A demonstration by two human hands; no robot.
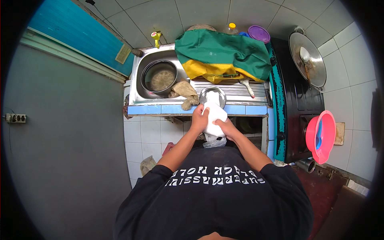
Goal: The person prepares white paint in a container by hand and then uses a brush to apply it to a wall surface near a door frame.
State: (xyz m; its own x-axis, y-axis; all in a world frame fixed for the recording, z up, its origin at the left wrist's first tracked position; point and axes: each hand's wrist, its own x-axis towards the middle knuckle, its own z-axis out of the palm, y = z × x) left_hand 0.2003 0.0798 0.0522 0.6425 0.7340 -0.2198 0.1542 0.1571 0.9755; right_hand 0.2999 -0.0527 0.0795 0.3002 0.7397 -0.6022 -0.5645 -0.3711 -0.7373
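Both hands grip a clear plastic bag of white powder at the counter's front edge. My left hand is closed around its left side, near the mouth. On the right side, lower down, my right hand is closed with its thumb on top. The bag tilts away from me, its mouth over a round metal bowl. White powder lies in the bowl under the bag's mouth. A loose plastic end of the bag hangs towards my shirt.
Left of the bowl lies a brown rag. A dark pot stands in the sink. Behind, a green and yellow cloth covers things on the drainboard, beside a white-handled utensil. On the right are a black stove, a wok and a pink basin.
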